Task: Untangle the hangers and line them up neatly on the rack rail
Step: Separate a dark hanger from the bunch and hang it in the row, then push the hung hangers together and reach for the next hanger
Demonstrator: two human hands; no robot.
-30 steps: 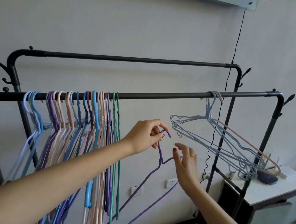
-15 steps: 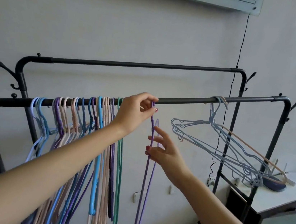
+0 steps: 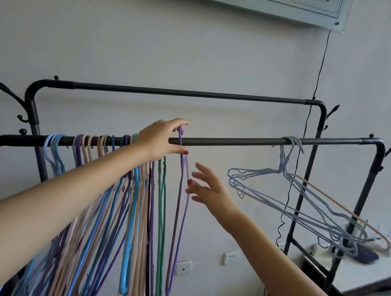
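Rack: black metal tube frame with two parallel bars and curved end pegs; the front rail (image 3: 240,142) is the working one, round and smooth, so hooks should slide along it.
Side table: white top (image 3: 372,273) to the right behind the rack post, with a dark rounded object on it that I cannot identify.
Lined-up hangers (image 3: 136,214): dense row on the left half of the front rail, thin coated wire in pink, blue, purple and green, hanging edge-on and close together; this looks like the finished portion.
Tangled bunch (image 3: 293,205): pale blue wire hangers plus one beige, hooks crowded at one spot near the right end of the rail, bodies splayed and interlocked; still to be sorted, in my judgement.
Purple hanger (image 3: 178,220): slim, hanging vertically just right of the row, hook at rail height.
Left hand (image 3: 163,141): fingers and thumb pinched on the purple hanger's hook at the rail, seemingly to seat it beside the row.
Right hand (image 3: 209,187): fingers spread and relaxed, holding nothing, just beside the purple hanger's shoulder; whether a fingertip touches it I cannot tell. Probably placed to stop swing.
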